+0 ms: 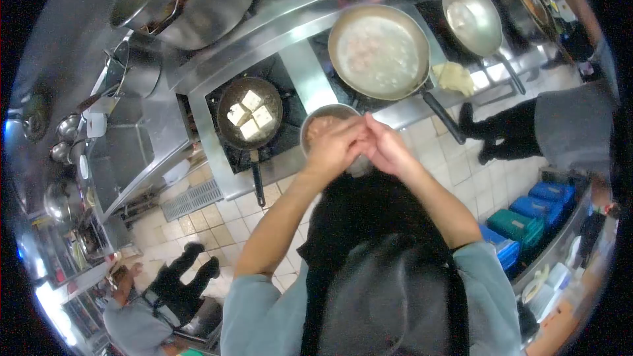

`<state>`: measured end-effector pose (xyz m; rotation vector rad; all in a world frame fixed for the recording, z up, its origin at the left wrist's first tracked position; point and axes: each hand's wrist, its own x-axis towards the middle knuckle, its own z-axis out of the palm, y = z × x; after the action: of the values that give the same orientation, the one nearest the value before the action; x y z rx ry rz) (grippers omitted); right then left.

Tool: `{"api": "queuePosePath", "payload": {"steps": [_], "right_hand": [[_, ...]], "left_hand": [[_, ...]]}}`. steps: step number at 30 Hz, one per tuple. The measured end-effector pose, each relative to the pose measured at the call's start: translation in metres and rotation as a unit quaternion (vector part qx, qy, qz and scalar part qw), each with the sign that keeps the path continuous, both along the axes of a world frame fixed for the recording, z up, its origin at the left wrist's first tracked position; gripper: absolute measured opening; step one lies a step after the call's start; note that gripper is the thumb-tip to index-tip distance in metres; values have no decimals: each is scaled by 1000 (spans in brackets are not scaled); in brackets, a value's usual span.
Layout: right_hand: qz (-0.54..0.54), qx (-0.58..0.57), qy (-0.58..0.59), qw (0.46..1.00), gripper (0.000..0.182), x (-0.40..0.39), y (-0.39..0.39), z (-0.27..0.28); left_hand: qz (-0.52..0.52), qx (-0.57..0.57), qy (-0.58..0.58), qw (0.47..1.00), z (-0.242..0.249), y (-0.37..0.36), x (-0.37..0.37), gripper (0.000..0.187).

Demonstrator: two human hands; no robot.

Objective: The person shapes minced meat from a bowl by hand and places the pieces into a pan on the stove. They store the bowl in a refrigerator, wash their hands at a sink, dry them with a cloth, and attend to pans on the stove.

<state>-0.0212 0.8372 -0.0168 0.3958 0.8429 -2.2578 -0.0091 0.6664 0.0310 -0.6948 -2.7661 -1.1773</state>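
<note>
My left hand [333, 148] and my right hand [388, 148] meet over a round metal bowl [305, 133] at the stove's front edge. Pinkish-brown food [318, 125] shows inside the bowl. Both hands are closed against each other, their fingers curled and overlapping; whatever lies between them is hidden. Just beyond, a large pan [379, 53] holds cloudy liquid with pale pink pieces. To the left, a dark frying pan [232, 122] contains several white blocks [250, 114] on a burner.
A smaller pan [471, 20] sits at the right, with a yellowish cloth [453, 78] near it. Large pots [211, 13] stand back left beside a metal sink [132, 151]. People [572, 125] stand at right and lower left. Blue and green bins [517, 225] line the right.
</note>
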Motion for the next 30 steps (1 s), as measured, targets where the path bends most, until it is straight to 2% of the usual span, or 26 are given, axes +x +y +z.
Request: {"api": "queuePosePath", "payload": {"steps": [1, 3, 4, 6, 7, 9, 10, 11, 12, 14, 15, 16, 18, 22, 24, 25, 26, 28, 30], "right_hand": [[22, -15, 11, 1000, 35, -1, -3, 9], [20, 6, 8, 1000, 36, 2, -11, 25], [21, 25, 4, 999, 37, 3, -14, 29], [56, -3, 39, 998, 39, 1, -10, 19], [88, -30, 73, 993, 42, -1, -7, 15], [91, -34, 68, 993, 45, -3, -2, 14], [92, -36, 62, 993, 47, -4, -1, 18], [93, -35, 63, 993, 47, -3, 0, 25], [101, -34, 55, 993, 50, -3, 0, 35], [106, -34, 50, 993, 52, -2, 4, 41], [105, -13, 51, 993, 53, -1, 7, 40], [104, 8, 52, 993, 55, 0, 12, 39], [103, 37, 65, 992, 57, 1, 26, 40], [83, 80, 65, 991, 56, 1, 51, 40], [71, 75, 67, 992, 51, 0, 62, 37], [64, 70, 71, 993, 45, -1, 67, 36], [60, 68, 72, 993, 45, -1, 72, 35], [52, 90, 82, 991, 40, 0, 80, 32], [49, 93, 79, 991, 39, 1, 87, 25]], "left_hand": [[0, 1, 2, 1000, -7, -3, 0, 35], [127, 37, -138, 982, -16, -10, -1, 38], [127, 37, -137, 982, -15, -13, -1, 38], [73, -41, -22, 996, -7, -19, 0, 38], [75, -43, -21, 996, 0, -18, 2, 38], [70, -112, 161, 978, 11, -9, 5, 36], [70, -112, 161, 978, 0, -11, 6, 36], [83, 20, 16, 996, -20, -14, 6, 34], [91, 152, -129, 976, -21, -14, 3, 33], [215, 377, -233, 870, -23, -9, -5, 35], [238, 508, -275, 781, -11, -12, -12, 32], [243, 648, -319, 648, -9, -13, -19, 26], [238, 692, -350, 585, 2, -8, -31, 22], [207, 648, -388, 622, 16, 23, -59, 25], [183, 515, -408, 731, 17, 38, -75, 31], [172, 463, -414, 765, 23, 46, -81, 38], [170, 459, -414, 767, 23, 52, -90, 38], [207, 358, -483, 772, 19, 62, -110, 49], [212, 359, -503, 758, -7, 63, -127, 52]]}}
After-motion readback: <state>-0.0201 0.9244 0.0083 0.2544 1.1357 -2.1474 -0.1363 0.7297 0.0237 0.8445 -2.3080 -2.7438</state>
